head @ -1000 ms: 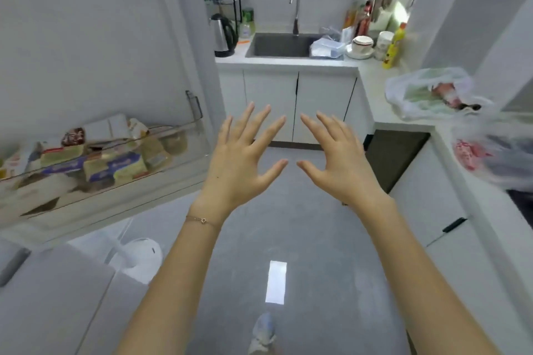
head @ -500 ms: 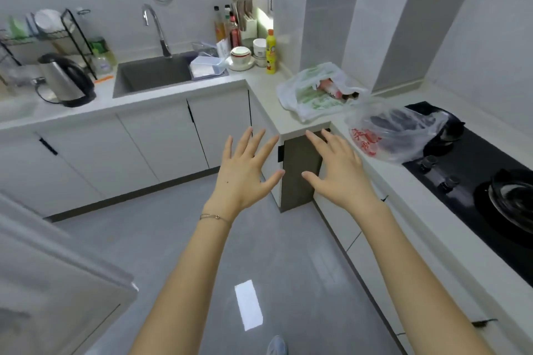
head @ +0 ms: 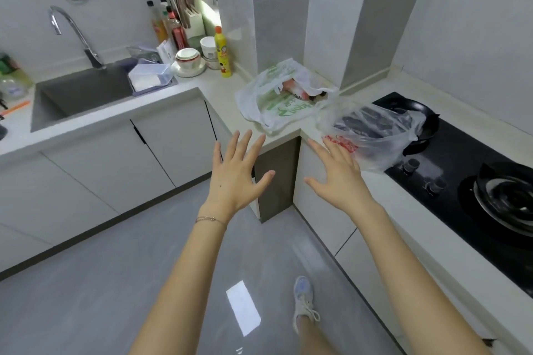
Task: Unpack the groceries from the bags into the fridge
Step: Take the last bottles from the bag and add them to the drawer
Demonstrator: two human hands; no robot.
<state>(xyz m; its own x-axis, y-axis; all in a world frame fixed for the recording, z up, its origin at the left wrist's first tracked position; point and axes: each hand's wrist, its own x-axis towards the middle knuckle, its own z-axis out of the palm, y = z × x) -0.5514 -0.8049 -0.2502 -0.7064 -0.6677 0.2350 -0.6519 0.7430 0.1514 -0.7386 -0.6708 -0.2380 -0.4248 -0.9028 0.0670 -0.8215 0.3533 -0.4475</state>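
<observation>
Two plastic grocery bags lie on the counter corner. The white bag with green print point(head: 277, 101) holds a red-and-white package at its mouth. Right of it sits a clear bag with red print point(head: 372, 135) and dark contents, partly on the hob. My left hand point(head: 236, 176) hovers with fingers spread, just short of the counter edge below the white bag. My right hand point(head: 337, 179), fingers straight and spread, has its fingertips at the clear bag's near edge; contact is unclear. Both hands are empty. The fridge is out of view.
A black gas hob point(head: 467, 181) with a pan point(head: 415, 115) runs along the right counter. The sink point(head: 83, 95) with a tap, a plastic container, bowls and a yellow bottle point(head: 223, 52) sit at the back left. Grey floor lies below, with my shoe point(head: 304, 297) on it.
The view swung right, away from the open fridge door and its shelf, to the counter. Both empty hands have come closer to the two bags.
</observation>
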